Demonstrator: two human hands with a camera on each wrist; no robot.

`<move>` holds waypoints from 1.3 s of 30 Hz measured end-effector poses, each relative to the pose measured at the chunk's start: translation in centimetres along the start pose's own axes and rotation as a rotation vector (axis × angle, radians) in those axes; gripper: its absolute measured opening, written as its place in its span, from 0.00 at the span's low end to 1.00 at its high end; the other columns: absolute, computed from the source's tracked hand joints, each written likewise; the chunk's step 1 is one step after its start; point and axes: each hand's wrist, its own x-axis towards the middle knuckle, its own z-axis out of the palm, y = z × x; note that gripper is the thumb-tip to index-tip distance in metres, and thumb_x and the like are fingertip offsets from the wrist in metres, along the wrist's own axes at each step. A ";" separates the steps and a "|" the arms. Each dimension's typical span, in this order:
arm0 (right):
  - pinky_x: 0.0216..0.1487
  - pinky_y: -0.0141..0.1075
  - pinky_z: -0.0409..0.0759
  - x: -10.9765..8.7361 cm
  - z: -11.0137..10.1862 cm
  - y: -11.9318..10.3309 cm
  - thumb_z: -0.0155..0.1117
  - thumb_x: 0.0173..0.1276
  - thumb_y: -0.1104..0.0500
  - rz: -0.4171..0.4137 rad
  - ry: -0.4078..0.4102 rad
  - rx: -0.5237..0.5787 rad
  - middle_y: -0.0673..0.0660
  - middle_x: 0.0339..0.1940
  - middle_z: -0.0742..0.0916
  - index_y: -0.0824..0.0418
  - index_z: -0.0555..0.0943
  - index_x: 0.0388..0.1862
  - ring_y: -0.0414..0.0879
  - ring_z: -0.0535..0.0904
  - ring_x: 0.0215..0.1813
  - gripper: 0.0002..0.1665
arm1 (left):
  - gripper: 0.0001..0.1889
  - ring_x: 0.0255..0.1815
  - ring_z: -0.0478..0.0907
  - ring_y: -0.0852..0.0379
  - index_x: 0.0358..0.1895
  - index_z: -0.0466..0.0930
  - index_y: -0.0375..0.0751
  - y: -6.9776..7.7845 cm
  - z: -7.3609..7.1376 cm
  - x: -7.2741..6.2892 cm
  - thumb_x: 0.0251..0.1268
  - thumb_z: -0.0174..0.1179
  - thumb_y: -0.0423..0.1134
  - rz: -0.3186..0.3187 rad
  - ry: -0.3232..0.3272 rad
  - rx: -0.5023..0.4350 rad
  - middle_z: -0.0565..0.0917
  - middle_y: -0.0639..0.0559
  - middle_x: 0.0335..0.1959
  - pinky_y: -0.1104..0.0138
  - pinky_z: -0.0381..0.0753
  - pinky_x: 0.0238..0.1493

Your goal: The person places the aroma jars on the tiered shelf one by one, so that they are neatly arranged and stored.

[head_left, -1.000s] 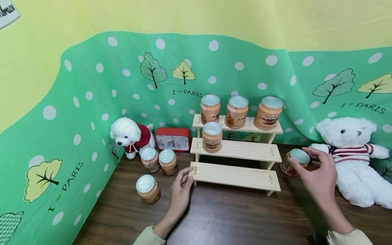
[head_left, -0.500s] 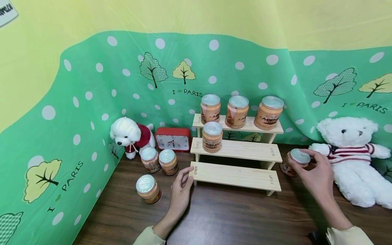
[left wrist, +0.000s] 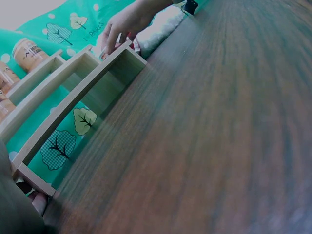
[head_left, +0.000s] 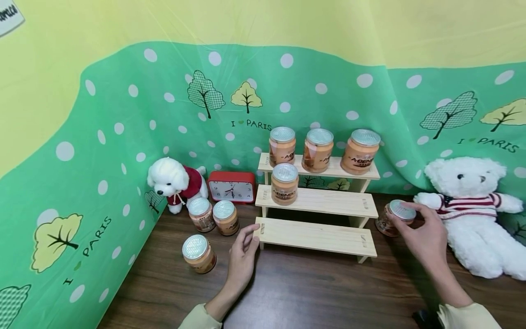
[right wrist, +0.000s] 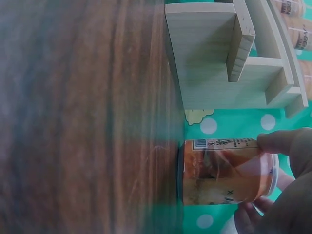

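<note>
My right hand (head_left: 425,233) grips a jar (head_left: 387,224) with an orange label at its lid, to the right of the wooden step shelf (head_left: 316,235). In the right wrist view the jar (right wrist: 222,170) stands on the table, with the thumb on one side and fingers on the other. My left hand (head_left: 241,258) holds the left end of the shelf's lowest step; its grip is partly hidden in the left wrist view. Three jars (head_left: 318,151) line the top step, and one jar (head_left: 284,184) is at the left of the middle step.
Several more jars (head_left: 199,254) stand on the table left of the shelf. Behind them are a red clock (head_left: 232,187) and a white toy dog (head_left: 174,183). A white teddy bear (head_left: 472,219) sits close to my right hand. Patterned green cloth (head_left: 230,151) hangs behind.
My right hand has closed in on the jar at the right, its fingers moving from spread around the lid to gripping it. The left hand has stayed at the shelf's end.
</note>
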 end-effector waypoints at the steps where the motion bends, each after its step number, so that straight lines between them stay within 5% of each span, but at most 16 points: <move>1: 0.51 0.20 0.62 0.0 0.0 0.1 0.87 0.60 0.65 0.011 0.006 -0.001 0.65 0.58 0.89 0.68 0.89 0.60 0.37 0.77 0.56 0.29 | 0.15 0.65 0.88 0.54 0.67 0.86 0.53 0.0 0.0 0.0 0.85 0.64 0.40 0.003 -0.001 -0.002 0.89 0.48 0.66 0.67 0.87 0.61; 4: 0.49 0.19 0.63 -0.1 0.1 0.3 0.88 0.58 0.63 0.046 0.030 0.011 0.44 0.51 0.88 0.65 0.91 0.58 0.18 0.68 0.51 0.27 | 0.15 0.65 0.88 0.54 0.67 0.86 0.54 0.1 0.0 0.0 0.85 0.64 0.40 -0.009 -0.007 -0.008 0.90 0.50 0.65 0.66 0.87 0.61; 9: 0.48 0.17 0.65 -0.2 0.0 0.3 0.90 0.56 0.64 0.056 0.077 0.070 0.18 0.41 0.76 0.66 0.92 0.54 0.14 0.70 0.47 0.26 | 0.15 0.67 0.87 0.55 0.66 0.86 0.61 0.3 -0.1 0.0 0.85 0.65 0.40 -0.081 -0.012 -0.021 0.89 0.58 0.66 0.66 0.86 0.64; 14: 0.41 0.16 0.68 -0.3 -0.1 -0.1 0.91 0.53 0.66 0.007 0.127 0.139 0.21 0.40 0.81 0.66 0.93 0.51 0.21 0.75 0.38 0.25 | 0.15 0.69 0.86 0.56 0.67 0.85 0.61 -0.2 -0.1 0.1 0.85 0.65 0.42 -0.089 -0.011 -0.031 0.88 0.58 0.68 0.65 0.85 0.66; 22: 0.42 0.20 0.69 0.0 -0.6 -0.8 0.89 0.52 0.72 -0.059 0.198 0.222 0.25 0.38 0.84 0.69 0.93 0.48 0.25 0.76 0.38 0.22 | 0.15 0.66 0.87 0.54 0.68 0.86 0.54 0.0 0.0 0.0 0.86 0.64 0.41 0.007 -0.003 -0.003 0.89 0.49 0.67 0.66 0.87 0.62; 31: 0.55 0.22 0.70 0.4 -1.7 -2.3 0.89 0.50 0.73 -0.127 0.251 0.275 0.22 0.40 0.86 0.72 0.93 0.46 0.23 0.80 0.52 0.22 | 0.15 0.68 0.87 0.53 0.67 0.86 0.61 0.3 0.0 0.0 0.85 0.65 0.42 -0.072 -0.006 0.004 0.89 0.57 0.67 0.65 0.86 0.64; 39: 0.64 0.24 0.73 0.3 -2.5 -3.7 0.90 0.49 0.71 -0.176 0.267 0.323 0.27 0.44 0.88 0.73 0.93 0.46 0.28 0.82 0.55 0.22 | 0.15 0.69 0.86 0.55 0.66 0.85 0.62 -0.5 -0.2 0.2 0.84 0.66 0.44 -0.110 -0.011 -0.035 0.89 0.58 0.67 0.65 0.84 0.67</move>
